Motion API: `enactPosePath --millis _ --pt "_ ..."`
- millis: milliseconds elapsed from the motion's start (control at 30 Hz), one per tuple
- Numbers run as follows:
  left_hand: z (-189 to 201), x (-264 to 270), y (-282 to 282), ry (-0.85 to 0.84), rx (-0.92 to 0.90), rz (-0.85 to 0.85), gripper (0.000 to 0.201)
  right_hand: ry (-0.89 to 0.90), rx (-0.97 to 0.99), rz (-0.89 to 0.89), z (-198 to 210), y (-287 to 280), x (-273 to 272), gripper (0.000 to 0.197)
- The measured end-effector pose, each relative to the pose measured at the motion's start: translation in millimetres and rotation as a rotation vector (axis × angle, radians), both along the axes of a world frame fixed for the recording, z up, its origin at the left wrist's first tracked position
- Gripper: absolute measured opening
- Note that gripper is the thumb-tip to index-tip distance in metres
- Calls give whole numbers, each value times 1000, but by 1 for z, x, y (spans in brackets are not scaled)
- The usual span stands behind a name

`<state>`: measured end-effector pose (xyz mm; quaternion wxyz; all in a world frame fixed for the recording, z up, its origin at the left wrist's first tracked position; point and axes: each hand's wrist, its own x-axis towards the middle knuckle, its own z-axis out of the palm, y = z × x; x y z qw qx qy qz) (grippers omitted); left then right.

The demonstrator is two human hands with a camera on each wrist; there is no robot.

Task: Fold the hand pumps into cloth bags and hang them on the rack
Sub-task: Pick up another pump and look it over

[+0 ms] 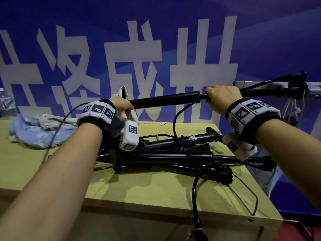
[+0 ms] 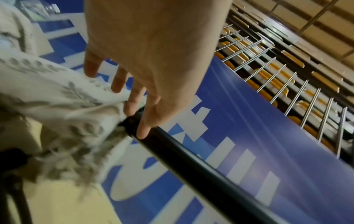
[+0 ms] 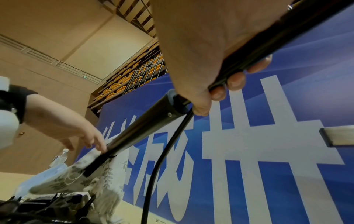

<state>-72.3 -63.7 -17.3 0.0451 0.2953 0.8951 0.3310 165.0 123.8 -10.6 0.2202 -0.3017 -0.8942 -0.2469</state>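
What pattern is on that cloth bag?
Grey leafy sprigs on off-white cloth bag; clearest in the right wrist view.

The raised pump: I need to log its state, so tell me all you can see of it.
The raised pump is a slim black tube, matte and metal-looking, held about level above the table. A black hose hangs from its collar. The right hand grips its thinner rod; the left hand steadies its other end, which sits in the mouth of a leaf-print cloth bag.

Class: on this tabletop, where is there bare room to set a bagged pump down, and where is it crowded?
Bare patches on the table: the near strip in front of the pump pile, and the left part below the blue cloth. The middle and right are crowded with pumps and hoses.
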Motion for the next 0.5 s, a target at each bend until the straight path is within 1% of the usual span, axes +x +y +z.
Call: enactPosePath --millis 33,67,100,133,200,233,333,433,500 --pt "-4 -7 -2 45 -151 -2 35 1 1 -3 1 0 1 23" --pt "-7 -14 -2 100 -260 4 38 4 5 -4 2 0 2 23" --pt "-9 -18 -2 137 -316 11 40 9 7 -5 4 0 3 23" --pt "-10 -23 -2 137 -329 4 39 14 7 -5 4 1 3 22" --pt "-9 -25 -1 105 -317 -43 38 20 5 -9 5 2 5 22" --pt "-8 -25 0 100 -285 -31 39 21 3 -13 5 2 6 22" --pt "-5 -29 2 174 -234 51 38 39 -10 -25 5 5 9 22" --pt "-1 -40 3 187 -222 87 36 61 -33 -14 4 7 14 21" --pt "4 -48 -5 219 -197 139 38 84 -58 -4 3 9 16 21"
